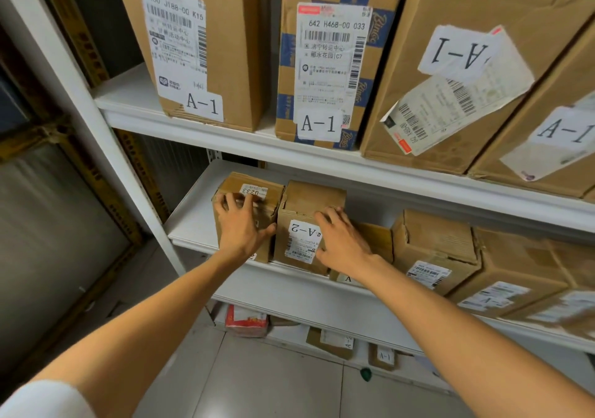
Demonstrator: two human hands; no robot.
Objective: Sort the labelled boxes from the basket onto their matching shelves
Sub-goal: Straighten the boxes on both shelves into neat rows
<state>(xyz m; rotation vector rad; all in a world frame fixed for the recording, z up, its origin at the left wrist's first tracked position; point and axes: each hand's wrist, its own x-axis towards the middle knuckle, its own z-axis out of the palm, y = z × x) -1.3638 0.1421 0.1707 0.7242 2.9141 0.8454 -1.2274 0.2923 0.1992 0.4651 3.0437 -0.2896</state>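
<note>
centre of frame: a-2 box [301,234] on middle shelf [193,224], touching neighbour box [254,192]. left hand [240,224] flat on neighbour, fingers spread, gripping nothing. right hand [343,240] fingers laid against a-2 box front. i'd push evenly, steady neighbour, keep label outward.

Blurry, edge-cropped boxes [547,301] far right.
</note>
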